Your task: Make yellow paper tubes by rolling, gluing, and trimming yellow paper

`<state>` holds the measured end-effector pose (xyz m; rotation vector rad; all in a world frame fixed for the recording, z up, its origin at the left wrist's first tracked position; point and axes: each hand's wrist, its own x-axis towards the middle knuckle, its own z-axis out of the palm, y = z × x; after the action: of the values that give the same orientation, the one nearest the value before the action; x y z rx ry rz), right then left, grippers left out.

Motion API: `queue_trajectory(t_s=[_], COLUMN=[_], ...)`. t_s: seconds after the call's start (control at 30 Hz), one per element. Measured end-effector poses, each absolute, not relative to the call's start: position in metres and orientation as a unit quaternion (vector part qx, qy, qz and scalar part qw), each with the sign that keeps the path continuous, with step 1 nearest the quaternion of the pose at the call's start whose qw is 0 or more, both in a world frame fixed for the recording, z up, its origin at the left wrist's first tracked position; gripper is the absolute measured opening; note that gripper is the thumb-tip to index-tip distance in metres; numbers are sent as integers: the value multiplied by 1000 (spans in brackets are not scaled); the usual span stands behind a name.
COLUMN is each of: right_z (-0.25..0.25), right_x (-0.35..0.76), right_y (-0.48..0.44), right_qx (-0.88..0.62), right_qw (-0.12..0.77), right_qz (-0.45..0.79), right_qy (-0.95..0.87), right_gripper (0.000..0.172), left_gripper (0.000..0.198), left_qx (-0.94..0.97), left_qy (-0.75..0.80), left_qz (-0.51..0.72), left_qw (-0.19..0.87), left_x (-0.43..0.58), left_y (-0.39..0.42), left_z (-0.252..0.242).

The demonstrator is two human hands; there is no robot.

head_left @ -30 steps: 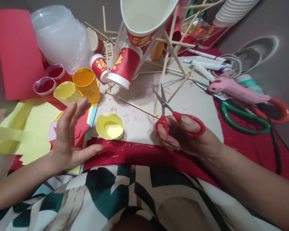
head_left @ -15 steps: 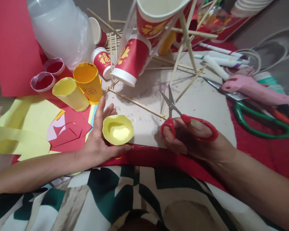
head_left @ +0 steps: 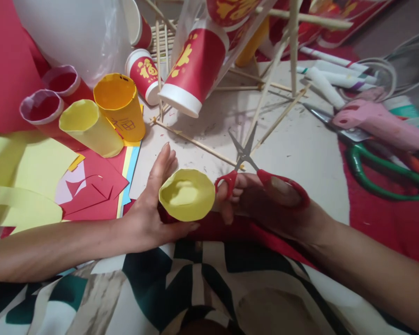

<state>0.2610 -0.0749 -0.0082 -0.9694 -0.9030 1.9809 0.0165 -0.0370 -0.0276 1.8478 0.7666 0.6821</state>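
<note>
My left hand (head_left: 146, 209) is curved around a yellow paper cup (head_left: 203, 197), whose open top faces up toward the camera. Its thumb runs along the near side and its fingers along the far side. In my right hand (head_left: 265, 200) are small red-handled scissors (head_left: 243, 157), with thumb and fingers through the loops and the blades spread apart, pointing away from me. One red loop is beside the cup's right edge. Behind the hands, a frame of wooden sticks (head_left: 199, 143) stands on the white board (head_left: 317, 153).
Red paper cups (head_left: 199, 67) in clear plastic hang over the board. At left are an orange cup (head_left: 134, 118), another yellow cup (head_left: 106, 135), and coloured paper (head_left: 94, 186). A pink glue gun (head_left: 377, 121) and green-handled scissors (head_left: 356, 163) lie at right.
The yellow cup in my left hand has moved right and nearer the camera. My right hand and the scissors have shifted slightly left, toward the cup. The view has also shifted.
</note>
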Motion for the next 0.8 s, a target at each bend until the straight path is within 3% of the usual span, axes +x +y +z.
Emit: queue_trajectory(t_s=[0.33,0.6,0.8], right_z=[-7,-24,-23], right_x=[259,264,260], right_y=[-83,-105,-97], right_qx=[-425,-366,-383], right_qw=[486,425,473], right_qz=[680,715,649], right_qy=[-348,-416,-455], right_gripper=[55,65,51], left_gripper=[125,126,124], left_qx=[759,758,754], left_qy=[287,313,323], left_qz=[314,322,311], left_qw=[493,473,479], left_x=[24,34,36], left_y=[-34,-39,-40], left_z=[-23,-25,-24])
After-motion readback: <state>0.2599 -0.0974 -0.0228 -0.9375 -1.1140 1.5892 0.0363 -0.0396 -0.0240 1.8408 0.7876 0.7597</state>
